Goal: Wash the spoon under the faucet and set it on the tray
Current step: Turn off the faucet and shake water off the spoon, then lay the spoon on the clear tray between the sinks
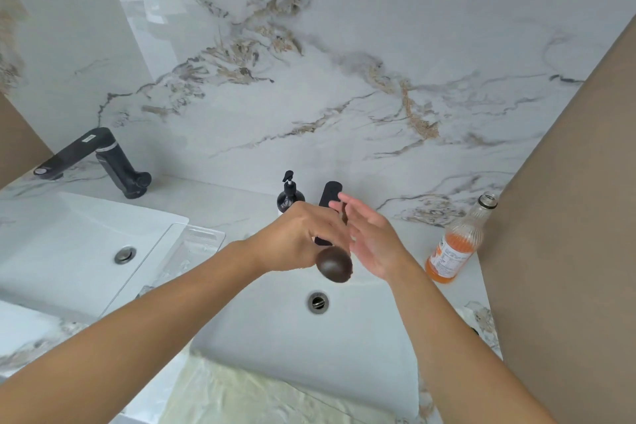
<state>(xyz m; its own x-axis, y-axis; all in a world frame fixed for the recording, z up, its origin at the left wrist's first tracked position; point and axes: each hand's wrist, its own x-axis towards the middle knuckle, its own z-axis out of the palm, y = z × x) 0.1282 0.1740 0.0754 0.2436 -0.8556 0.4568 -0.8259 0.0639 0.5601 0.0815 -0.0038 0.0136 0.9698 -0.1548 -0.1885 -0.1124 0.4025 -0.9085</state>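
My left hand (303, 234) grips a dark brown wooden spoon (334, 265) by its handle, with the bowl pointing toward me over the white sink basin (275, 327). The black faucet (329, 196) stands right behind my hands, its spout mostly hidden by them. I cannot see any running water. Beside the spoon's handle, my right hand (371, 237) is spread with fingers apart and holds nothing. A clear plastic tray (179, 251) lies on the counter to the left, between the two basins.
A black soap pump bottle (290, 194) stands left of the faucet. An open glass bottle of orange liquid (457, 244) stands at the right of the basin. A second basin (69, 244) with its own black faucet (99, 158) lies at the left. A brown wall (568, 217) bounds the right.
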